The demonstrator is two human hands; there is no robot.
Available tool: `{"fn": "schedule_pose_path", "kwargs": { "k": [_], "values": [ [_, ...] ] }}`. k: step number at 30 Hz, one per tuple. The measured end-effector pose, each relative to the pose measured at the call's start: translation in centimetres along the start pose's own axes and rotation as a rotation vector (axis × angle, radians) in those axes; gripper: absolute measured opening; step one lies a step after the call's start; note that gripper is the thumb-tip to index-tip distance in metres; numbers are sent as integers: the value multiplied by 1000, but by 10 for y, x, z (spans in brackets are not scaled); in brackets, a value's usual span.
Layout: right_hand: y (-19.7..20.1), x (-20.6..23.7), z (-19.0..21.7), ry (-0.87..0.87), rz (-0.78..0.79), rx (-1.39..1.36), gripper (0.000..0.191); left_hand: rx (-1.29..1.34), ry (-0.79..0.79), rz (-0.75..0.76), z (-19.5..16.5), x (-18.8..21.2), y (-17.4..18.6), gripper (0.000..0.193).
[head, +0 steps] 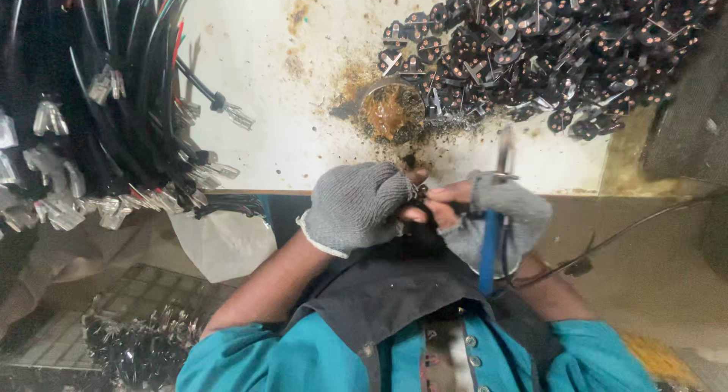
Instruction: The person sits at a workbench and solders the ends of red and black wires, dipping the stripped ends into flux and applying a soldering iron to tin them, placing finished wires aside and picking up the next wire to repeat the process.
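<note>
Stained white worktop (303, 134), heap of black parts (546, 43); both gloved hands' fingers pinching small part (421, 199), right gripping blue-handled tool (491, 240).

An open stretch of stained white tabletop (250, 66) is left between two obstructions. To one side it is hemmed by a hanging bundle of black wires (114, 96) with metal terminals, some of which trail onto the surface. On the other side, the far corner is blocked by a heap of small dark metal parts (546, 43). A shallow dish of brown residue (390, 108) is set in the gap just ahead of the gloved left hand (356, 206) and right hand (500, 210), which are pressed together at the table edge.
</note>
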State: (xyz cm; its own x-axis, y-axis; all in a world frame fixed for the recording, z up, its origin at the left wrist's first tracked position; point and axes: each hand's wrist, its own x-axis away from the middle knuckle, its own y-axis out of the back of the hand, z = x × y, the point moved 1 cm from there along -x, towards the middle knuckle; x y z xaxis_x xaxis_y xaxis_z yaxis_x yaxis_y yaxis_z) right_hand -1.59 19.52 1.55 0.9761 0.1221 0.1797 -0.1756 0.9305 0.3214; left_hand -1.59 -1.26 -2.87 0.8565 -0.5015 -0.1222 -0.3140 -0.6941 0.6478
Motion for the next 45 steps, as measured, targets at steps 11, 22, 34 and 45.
{"fn": "schedule_pose_path", "kwargs": {
  "k": [11,22,34,45],
  "values": [
    [-2,-1,-24,-5,176,192,11,9,-161,103,8,1,6,49],
    [5,-7,6,-156,323,337,28,190,3,-165,8,24,32,10],
    [-13,-18,2,115,19,177,21,502,-147,-28,22,0,54,12],
    [1,-5,-2,-15,-10,5,21,298,-97,-105,10,3,47,19]
  ]
}}
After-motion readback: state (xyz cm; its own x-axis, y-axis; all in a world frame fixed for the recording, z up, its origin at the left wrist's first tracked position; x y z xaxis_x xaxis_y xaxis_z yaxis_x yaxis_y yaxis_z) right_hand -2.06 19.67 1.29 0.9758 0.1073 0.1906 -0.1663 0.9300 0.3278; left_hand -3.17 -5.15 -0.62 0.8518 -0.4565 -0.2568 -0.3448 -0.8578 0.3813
